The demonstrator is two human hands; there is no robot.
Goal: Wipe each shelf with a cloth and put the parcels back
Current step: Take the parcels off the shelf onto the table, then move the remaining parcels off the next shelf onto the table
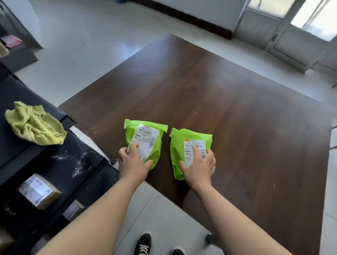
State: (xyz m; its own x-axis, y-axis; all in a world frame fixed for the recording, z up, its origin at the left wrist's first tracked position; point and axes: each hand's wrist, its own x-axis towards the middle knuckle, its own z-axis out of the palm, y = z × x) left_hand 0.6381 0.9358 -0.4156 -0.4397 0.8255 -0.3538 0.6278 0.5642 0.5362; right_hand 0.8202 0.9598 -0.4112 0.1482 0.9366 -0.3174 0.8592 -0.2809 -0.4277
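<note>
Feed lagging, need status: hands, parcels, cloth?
Left hand grips left green parcel, right hand grips right green parcel, both on brown table. Yellow-green cloth on black shelf. Nothing in the way.

Dark wooden bench (pixel 220 97): left green parcel (pixel 146 136) and right green parcel (pixel 184 146), flat, just beside each other near the front corner. Adjoining black shelf (pixel 5 93), top tier: crumpled yellow-green cloth (pixel 34 124). Lower tier: cardboard parcel (pixel 39 190).

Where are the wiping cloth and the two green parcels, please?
Cloth (pixel 34 124): head view, centre of its crumpled folds.
Left green parcel (pixel 145 139): head view, on its white label.
Right green parcel (pixel 196 141): head view, top of its white label.
</note>
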